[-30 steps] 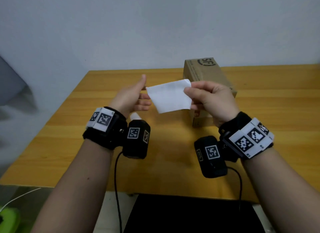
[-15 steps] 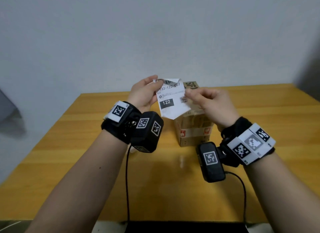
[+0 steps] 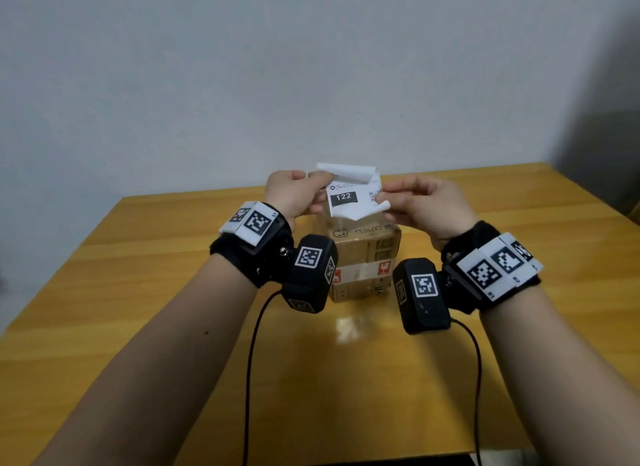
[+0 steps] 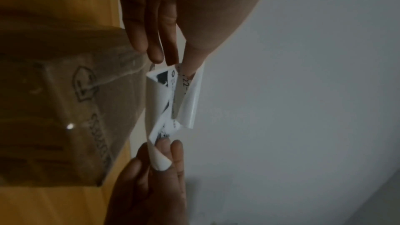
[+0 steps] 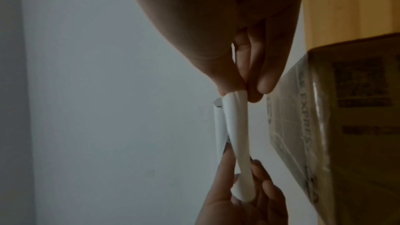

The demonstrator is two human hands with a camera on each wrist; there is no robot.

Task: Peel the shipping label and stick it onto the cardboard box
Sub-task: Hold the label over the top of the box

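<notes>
A white shipping label with a black "122" block is held in the air just above the cardboard box. Its top edge is curled back and its lower right corner curls up too. My left hand pinches the label's upper left side. At the label's right edge my right hand pinches it. The left wrist view has the label stretched between the left fingers above and the right fingers below. In the right wrist view the label hangs beside the taped box.
The box stands on a yellow wooden table against a plain grey wall. Two black cables hang from the wrist cameras toward the table's near edge.
The label went from blank side up to printed side facing me. Both hands rose in front of the box, and the label's top edge has peeled and curled back further.
</notes>
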